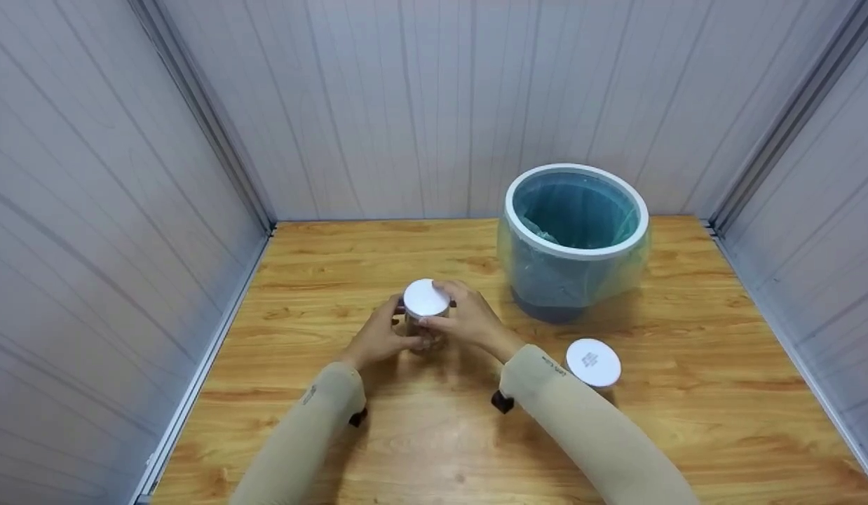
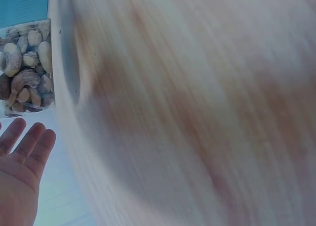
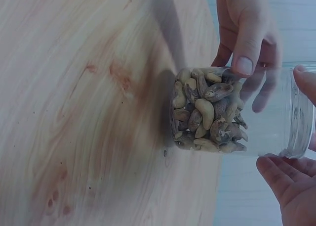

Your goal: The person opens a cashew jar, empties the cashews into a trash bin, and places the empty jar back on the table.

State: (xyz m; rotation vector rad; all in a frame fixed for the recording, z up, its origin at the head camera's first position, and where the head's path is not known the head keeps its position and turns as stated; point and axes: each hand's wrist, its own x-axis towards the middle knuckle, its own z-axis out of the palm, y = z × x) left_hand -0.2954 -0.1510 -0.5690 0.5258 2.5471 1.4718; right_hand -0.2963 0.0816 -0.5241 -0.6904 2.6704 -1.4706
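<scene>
A clear jar (image 3: pixel 210 114) of cashew nuts with a white round top (image 1: pixel 426 297) stands upright on the table between both hands. My left hand (image 1: pixel 378 337) holds the jar's side; in the right wrist view its thumb presses the glass and its fingers show behind. In the left wrist view, the left fingers (image 2: pixel 34 147) appear beside the nuts. The right hand (image 1: pixel 476 319) grips the jar near its top, thumb in front just below the white cover and fingers around the far side. The jar's neck shows as a clear ring in the right wrist view.
A bin (image 1: pixel 576 252) with a white rim and a thin green liner stands at the back right. Nearer the front right lies a white disc (image 1: pixel 593 362) with small print. Ribbed panels (image 1: pixel 378 105) wall in the wooden table (image 1: pixel 322 280).
</scene>
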